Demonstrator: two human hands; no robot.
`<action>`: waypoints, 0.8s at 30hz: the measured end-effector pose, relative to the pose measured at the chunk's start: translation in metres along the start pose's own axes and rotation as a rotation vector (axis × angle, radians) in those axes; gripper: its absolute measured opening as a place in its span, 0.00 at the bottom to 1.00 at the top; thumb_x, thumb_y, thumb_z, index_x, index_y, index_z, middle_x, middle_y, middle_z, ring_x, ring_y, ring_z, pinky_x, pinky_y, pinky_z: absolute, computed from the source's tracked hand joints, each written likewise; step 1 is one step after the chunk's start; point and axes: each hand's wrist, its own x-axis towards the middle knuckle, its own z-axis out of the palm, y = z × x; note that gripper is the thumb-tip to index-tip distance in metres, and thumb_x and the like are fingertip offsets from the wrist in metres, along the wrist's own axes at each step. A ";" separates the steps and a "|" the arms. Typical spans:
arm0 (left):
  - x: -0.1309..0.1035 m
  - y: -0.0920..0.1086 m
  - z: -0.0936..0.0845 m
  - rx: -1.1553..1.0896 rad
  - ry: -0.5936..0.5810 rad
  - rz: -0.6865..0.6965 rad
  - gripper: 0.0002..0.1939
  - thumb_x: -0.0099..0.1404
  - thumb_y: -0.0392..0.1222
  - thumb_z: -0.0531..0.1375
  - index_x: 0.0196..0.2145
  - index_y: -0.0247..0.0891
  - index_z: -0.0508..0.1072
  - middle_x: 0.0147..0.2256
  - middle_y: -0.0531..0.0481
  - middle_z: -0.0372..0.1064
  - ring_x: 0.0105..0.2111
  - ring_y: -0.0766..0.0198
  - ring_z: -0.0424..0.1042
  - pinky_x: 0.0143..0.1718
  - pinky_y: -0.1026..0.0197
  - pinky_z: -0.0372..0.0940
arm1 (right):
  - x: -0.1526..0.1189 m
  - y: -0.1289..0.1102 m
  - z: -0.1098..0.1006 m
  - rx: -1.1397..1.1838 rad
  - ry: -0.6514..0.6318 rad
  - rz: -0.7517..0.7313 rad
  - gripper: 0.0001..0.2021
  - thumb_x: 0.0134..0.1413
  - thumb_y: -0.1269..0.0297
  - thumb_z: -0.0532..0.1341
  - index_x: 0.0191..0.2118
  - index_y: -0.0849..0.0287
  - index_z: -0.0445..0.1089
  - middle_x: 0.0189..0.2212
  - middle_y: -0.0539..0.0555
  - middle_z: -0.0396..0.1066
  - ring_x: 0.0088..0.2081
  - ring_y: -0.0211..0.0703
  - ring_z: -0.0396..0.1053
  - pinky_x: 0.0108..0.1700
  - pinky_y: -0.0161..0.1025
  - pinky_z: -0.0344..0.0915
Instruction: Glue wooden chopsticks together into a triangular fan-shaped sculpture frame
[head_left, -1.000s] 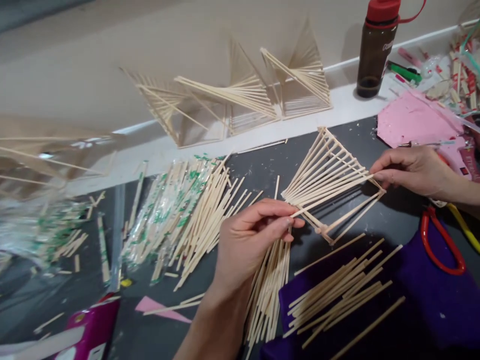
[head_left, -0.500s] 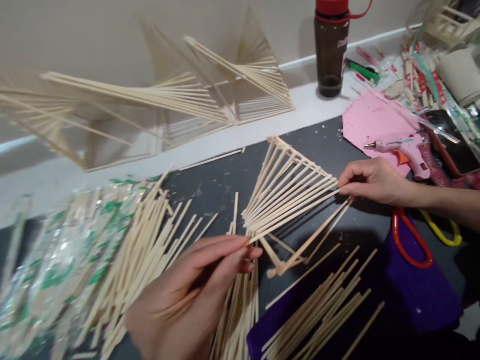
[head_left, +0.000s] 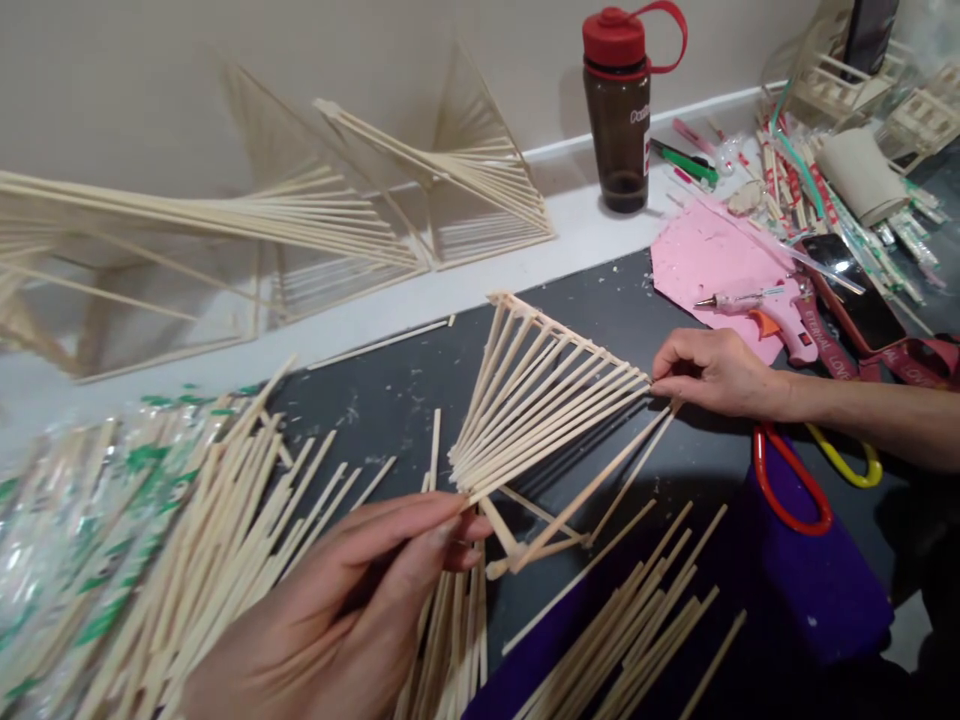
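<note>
A fan-shaped frame of thin wooden sticks (head_left: 547,400) stands on the dark grey mat in the middle of the head view. My left hand (head_left: 360,590) pinches the near end of its lowest stick (head_left: 559,440) between thumb and fingertips. At the far right end of that same stick, my right hand (head_left: 712,372) is closed in a pinch. Below the fan, a triangular base of sticks (head_left: 577,505) shows, joined at a blunt corner. Loose sticks (head_left: 450,640) lie under my left hand, partly hidden by it.
Wrapped chopsticks (head_left: 90,540) and a loose stick pile (head_left: 240,500) fill the left. More sticks (head_left: 630,620) lie on purple cloth (head_left: 817,580) near scissors (head_left: 791,495). A pink glue gun (head_left: 780,305), phone (head_left: 855,285) and bottle (head_left: 616,120) stand right. Twisted stick models (head_left: 360,210) line the wall.
The camera view has shifted, so most things appear further left and a little lower. Both hands keep their pinch on the stick at the fan's lower edge.
</note>
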 end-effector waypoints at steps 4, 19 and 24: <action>-0.001 0.001 0.002 -0.012 0.002 -0.051 0.04 0.54 0.40 0.70 0.31 0.47 0.82 0.31 0.57 0.78 0.24 0.71 0.76 0.31 0.75 0.74 | 0.000 0.000 0.001 0.017 -0.011 0.021 0.03 0.52 0.69 0.65 0.32 0.61 0.71 0.26 0.48 0.71 0.25 0.31 0.66 0.29 0.30 0.62; -0.001 -0.004 0.007 -0.059 0.038 0.018 0.05 0.54 0.38 0.69 0.30 0.44 0.82 0.31 0.54 0.77 0.23 0.70 0.75 0.26 0.72 0.74 | 0.000 -0.003 0.000 -0.140 -0.039 -0.040 0.05 0.50 0.72 0.64 0.33 0.60 0.67 0.32 0.50 0.70 0.27 0.32 0.64 0.30 0.31 0.60; 0.003 -0.008 0.005 0.036 0.020 0.189 0.06 0.56 0.36 0.68 0.32 0.45 0.83 0.31 0.55 0.78 0.27 0.68 0.76 0.30 0.71 0.74 | 0.000 0.000 0.000 -0.124 -0.042 -0.045 0.05 0.52 0.68 0.65 0.32 0.60 0.67 0.30 0.50 0.71 0.28 0.34 0.65 0.31 0.32 0.61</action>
